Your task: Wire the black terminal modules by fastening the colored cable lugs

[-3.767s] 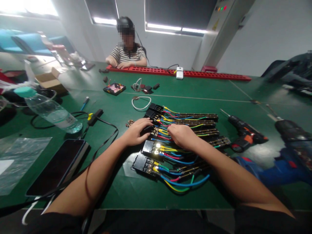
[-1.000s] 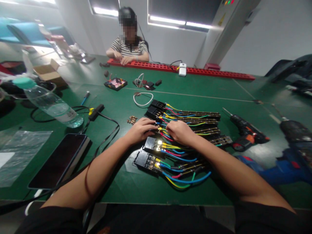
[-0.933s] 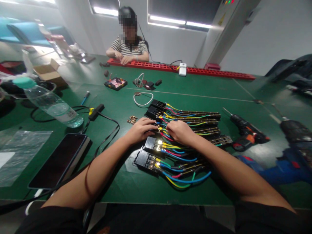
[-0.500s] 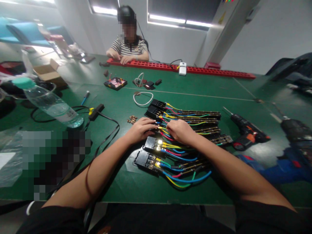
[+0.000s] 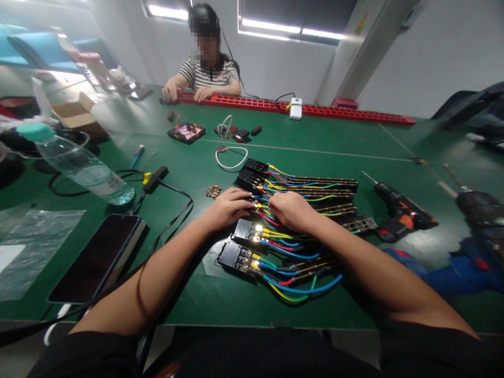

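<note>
Several long strips (image 5: 331, 181), blocks (image 5: 232, 254) leftmost

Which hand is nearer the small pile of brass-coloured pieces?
Left. The left hand is right beside the pile of brass-coloured pieces, apparently not touching it; the right hand is farther to the right, over the coloured wires.

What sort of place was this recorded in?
Most likely a workshop or small assembly room. Black plastic blocks with coloured wires lie in a row on a long green table, and an orange-and-black power drill lies to their right.
</note>
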`<action>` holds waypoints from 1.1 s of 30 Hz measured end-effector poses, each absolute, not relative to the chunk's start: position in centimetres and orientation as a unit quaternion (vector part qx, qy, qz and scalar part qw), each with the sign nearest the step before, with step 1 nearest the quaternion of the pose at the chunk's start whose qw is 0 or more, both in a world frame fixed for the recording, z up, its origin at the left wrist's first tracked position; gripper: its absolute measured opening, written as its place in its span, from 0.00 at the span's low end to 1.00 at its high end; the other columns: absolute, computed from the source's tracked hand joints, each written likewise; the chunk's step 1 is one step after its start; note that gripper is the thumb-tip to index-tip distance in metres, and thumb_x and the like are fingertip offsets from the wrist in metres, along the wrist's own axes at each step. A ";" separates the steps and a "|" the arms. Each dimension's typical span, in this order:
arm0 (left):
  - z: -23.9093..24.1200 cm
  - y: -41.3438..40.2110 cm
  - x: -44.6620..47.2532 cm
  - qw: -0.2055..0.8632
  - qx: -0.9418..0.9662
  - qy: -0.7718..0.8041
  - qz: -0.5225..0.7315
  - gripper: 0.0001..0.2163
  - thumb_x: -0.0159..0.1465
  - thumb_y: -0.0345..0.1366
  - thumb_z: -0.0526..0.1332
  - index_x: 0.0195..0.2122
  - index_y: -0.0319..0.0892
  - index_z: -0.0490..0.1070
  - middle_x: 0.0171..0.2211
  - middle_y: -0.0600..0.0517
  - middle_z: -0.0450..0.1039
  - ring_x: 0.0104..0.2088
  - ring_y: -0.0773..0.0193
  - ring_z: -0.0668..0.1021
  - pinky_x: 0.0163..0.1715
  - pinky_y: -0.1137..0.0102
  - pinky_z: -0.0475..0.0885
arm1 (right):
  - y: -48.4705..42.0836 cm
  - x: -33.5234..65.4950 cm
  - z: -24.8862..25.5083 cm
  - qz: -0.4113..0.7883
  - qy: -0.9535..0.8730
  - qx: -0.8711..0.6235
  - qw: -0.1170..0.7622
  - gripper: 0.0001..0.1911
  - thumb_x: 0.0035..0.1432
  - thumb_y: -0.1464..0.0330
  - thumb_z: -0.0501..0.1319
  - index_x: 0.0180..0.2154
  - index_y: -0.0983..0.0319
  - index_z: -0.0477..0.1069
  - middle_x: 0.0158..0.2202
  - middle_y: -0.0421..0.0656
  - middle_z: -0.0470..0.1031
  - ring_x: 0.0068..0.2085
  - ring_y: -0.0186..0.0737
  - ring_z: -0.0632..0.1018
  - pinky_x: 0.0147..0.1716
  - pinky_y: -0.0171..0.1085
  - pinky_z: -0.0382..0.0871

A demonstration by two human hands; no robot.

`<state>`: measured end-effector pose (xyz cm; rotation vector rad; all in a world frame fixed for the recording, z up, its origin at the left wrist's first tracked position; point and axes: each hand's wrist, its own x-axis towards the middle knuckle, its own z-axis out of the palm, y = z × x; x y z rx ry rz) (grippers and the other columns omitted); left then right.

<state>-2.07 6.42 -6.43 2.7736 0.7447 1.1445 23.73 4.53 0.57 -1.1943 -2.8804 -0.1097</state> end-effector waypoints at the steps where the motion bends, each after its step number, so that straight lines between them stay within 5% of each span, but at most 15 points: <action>1: -6.3 6.4 -2.1 0.027 0.898 0.242 0.365 0.09 0.68 0.37 0.64 0.48 0.44 0.79 0.52 0.43 0.77 0.51 0.55 0.77 0.51 0.55 0.76 | 4.5 23.7 0.6 -0.036 -0.923 -0.383 0.007 0.12 0.70 0.71 0.52 0.39 0.65 0.74 0.39 0.49 0.79 0.35 0.41 0.74 0.36 0.39 0.57; 33: -6.2 6.7 -1.5 0.028 0.904 0.252 0.344 0.10 0.68 0.36 0.63 0.49 0.44 0.77 0.55 0.41 0.73 0.54 0.52 0.74 0.54 0.52 0.73 | 3.7 24.7 1.1 -0.029 -0.915 -0.403 0.020 0.09 0.68 0.67 0.57 0.42 0.64 0.73 0.41 0.49 0.77 0.38 0.42 0.74 0.36 0.37 0.59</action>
